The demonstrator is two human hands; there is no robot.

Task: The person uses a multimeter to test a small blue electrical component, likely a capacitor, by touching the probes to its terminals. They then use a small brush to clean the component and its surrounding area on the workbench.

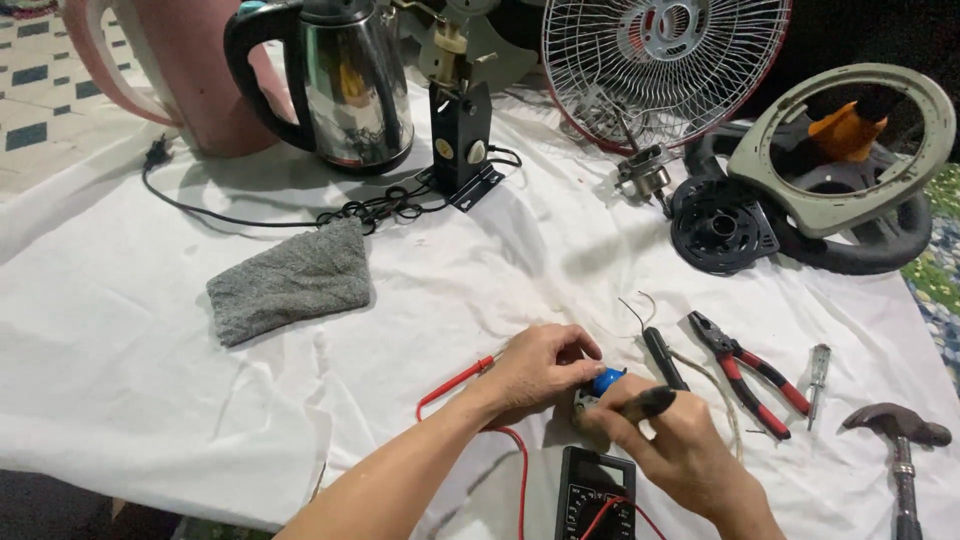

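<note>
My left hand point(540, 365) pinches a small blue part point(605, 383) low on the white cloth. My right hand point(670, 440) holds a black meter probe point(645, 403) with its tip against that part. A red probe point(465, 377) lies by my left wrist, its red lead curving down to a black multimeter point(595, 493) at the bottom edge. A second black probe point(664, 358) lies just right of the blue part.
Red-handled pliers point(750, 375), a small screwdriver point(817, 375) and a hammer point(900, 440) lie at the right. A grey rag point(290, 282) sits left of centre. At the back stand a steel kettle point(345, 85), a fan grille point(660, 60), a black switch box point(460, 135) and fan housing parts point(840, 150).
</note>
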